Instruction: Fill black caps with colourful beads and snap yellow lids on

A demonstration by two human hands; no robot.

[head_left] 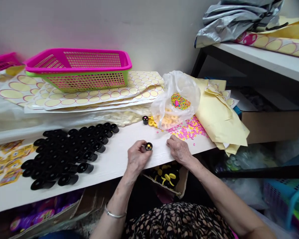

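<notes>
Against a pale wall, a long white surface (114, 162) is carrying a crowd of small parts, and a person is sitting at its near edge with both arms reaching up onto it. The left hand (137, 158) is closing its grip on a small black cap (149, 146), which is sitting between thumb and fingertips just above the surface, with coloured specks showing in its open top. A thin bracelet (114, 214) is hanging on that wrist. The right hand (179, 151) is lying knuckles-up a little to the right, fingers curled down onto the surface. I cannot tell whether its grip is holding anything under the fingertips.

Just beyond that hand, loose pink and yellow beads (189, 129) are spreading out beside a clear plastic bag (181, 89), which is holding more beads and yellow rings. A lone black cap (145, 120) is standing at the bag's left edge. To the left, a big cluster of black caps (69, 152) is lying on its sides. Behind it, a pink basket (79, 61) is nesting in a green one on top of sticker sheets (94, 97). Under the surface, between the arms, a cardboard box (183, 184) is holding black and yellow pieces.
</notes>
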